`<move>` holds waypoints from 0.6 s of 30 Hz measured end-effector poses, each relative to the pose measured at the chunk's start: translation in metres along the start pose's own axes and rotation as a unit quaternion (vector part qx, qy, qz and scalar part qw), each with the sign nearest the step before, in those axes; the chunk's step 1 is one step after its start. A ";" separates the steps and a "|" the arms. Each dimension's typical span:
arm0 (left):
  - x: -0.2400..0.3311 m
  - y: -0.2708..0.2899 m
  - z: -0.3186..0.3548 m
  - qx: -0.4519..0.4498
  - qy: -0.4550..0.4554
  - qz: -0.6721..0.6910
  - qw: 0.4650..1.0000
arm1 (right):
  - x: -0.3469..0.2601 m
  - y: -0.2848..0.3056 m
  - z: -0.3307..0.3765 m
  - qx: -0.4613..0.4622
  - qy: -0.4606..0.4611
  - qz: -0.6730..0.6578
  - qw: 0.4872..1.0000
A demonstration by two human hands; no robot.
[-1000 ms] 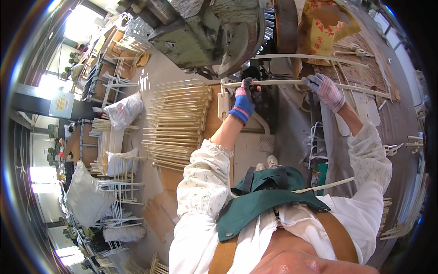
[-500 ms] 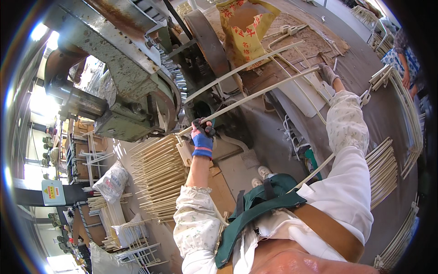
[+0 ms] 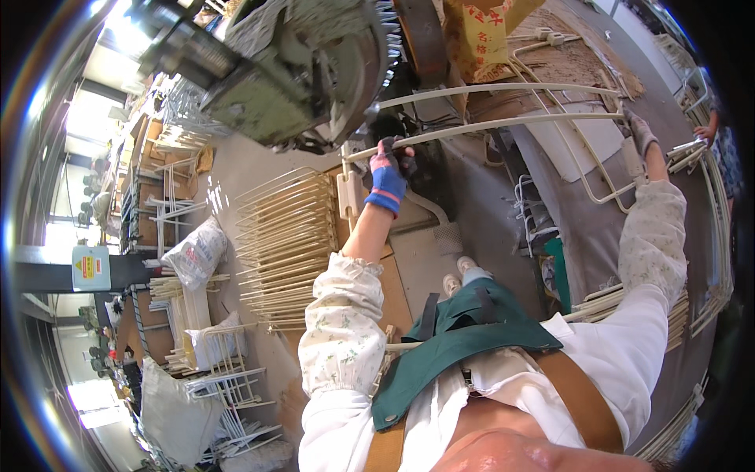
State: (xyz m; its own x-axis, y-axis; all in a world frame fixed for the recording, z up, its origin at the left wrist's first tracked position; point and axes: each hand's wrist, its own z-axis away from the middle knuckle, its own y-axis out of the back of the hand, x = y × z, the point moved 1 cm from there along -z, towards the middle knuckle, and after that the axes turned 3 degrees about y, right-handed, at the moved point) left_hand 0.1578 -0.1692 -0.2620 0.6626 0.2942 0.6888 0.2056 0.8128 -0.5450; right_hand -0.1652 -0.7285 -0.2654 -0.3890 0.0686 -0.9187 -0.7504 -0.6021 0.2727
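A long cream tubular metal frame stretches across in front of me, its left end close under the head of a green press machine. My left hand, in a blue and pink glove with dark fingers, is closed round the near bar at that end. Beside it hangs a cream bracket. At the far right end, my right hand in a greyish glove grips the same frame; some of its fingers are hidden. Past the near bar runs a second bar, with its left end at the press.
Several cream frames stand stacked on the floor to the left. A yellow sack and a bent tube lie on the worktable at upper right. White sacks are at left. A foot pedal lies near my shoes. Another person is at the right edge.
My view has shifted, so the press sits higher. Both hands and the frame appear farther right, and the frame now lies more level across the view. Both hands keep hold of it.
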 end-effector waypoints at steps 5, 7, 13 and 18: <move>0.016 0.025 0.035 -0.126 0.014 -0.088 0.988 | -0.052 0.015 0.007 0.036 0.007 0.068 0.997; 0.027 0.016 0.109 0.049 -0.410 -0.514 0.752 | -0.038 0.076 -0.026 0.080 0.020 0.102 0.991; -0.023 0.122 0.236 -0.084 0.092 -0.016 0.992 | -0.072 0.043 -0.099 0.092 0.202 0.203 0.954; -0.032 0.094 0.246 -0.030 0.081 0.042 0.995 | -0.090 0.042 -0.128 0.122 0.151 0.323 0.926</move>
State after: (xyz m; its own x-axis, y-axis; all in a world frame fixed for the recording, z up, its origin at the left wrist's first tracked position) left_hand -0.0214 0.0216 -0.2182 0.7856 0.2710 0.5562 0.1841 0.7559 -0.6283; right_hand -0.0934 -0.8620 -0.2078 -0.6593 -0.4907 -0.5698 -0.5267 -0.2394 0.8156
